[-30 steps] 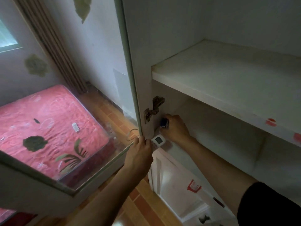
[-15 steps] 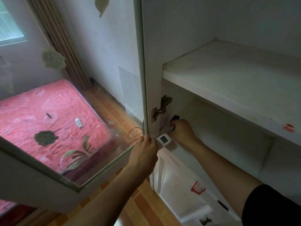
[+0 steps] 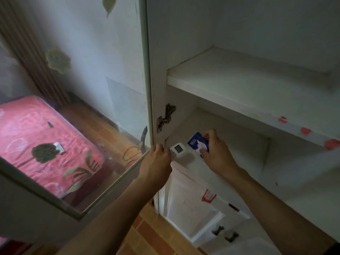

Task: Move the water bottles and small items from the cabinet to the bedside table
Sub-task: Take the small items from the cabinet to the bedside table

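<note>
Cabinet [image 3: 239, 74], white, glass door [image 3: 92, 162] swung open. Right hand [image 3: 217, 153] reaches onto the lower shelf [image 3: 230, 137], its grip closed on a small blue-and-white packet [image 3: 197, 143]; thumb on top edge, fingers beneath. Packet carries white characters on the blue field, too small to read. Left hand [image 3: 156, 162] at the door's inner edge, grip closed around a white remote [image 3: 177, 149] with a grey display; button markings illegible. Red-and-white label [image 3: 208, 196] on lower cabinet front, text unreadable. Red stickers [image 3: 305, 130] along upper shelf edge. Pink bed [image 3: 36, 140] seen through the glass.
</note>
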Action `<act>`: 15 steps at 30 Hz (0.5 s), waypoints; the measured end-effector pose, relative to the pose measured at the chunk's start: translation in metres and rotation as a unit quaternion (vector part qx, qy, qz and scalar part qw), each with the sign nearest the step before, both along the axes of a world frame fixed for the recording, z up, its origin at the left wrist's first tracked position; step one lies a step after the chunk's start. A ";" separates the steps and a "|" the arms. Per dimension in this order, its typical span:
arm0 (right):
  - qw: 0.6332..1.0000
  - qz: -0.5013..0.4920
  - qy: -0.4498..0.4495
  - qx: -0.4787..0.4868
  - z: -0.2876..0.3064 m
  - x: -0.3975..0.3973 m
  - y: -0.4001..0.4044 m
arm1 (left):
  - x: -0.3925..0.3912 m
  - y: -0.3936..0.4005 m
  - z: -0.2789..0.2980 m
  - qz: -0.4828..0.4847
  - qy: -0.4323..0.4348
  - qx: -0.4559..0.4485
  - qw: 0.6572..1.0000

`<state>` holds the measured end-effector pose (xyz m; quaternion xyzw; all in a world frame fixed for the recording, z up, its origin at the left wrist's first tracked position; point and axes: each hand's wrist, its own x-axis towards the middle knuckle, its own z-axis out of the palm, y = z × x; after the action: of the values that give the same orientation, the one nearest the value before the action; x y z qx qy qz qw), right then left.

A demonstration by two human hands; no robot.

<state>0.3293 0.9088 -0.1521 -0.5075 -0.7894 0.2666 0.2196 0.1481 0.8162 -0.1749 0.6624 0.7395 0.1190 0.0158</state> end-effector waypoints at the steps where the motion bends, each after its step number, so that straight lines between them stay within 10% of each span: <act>1: 1.000 -0.006 -0.005 0.003 0.001 0.005 -0.005 | 0.001 -0.001 0.000 -0.010 -0.003 0.002 1.000; 15: 0.979 0.136 -0.059 0.139 0.010 0.025 -0.062 | 0.005 -0.076 0.031 0.075 0.023 0.038 0.996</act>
<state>0.3546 0.8465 -0.1418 -0.3747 -0.8919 0.1514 0.2030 0.1528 0.7398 -0.1442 0.6078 0.7821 0.1326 -0.0355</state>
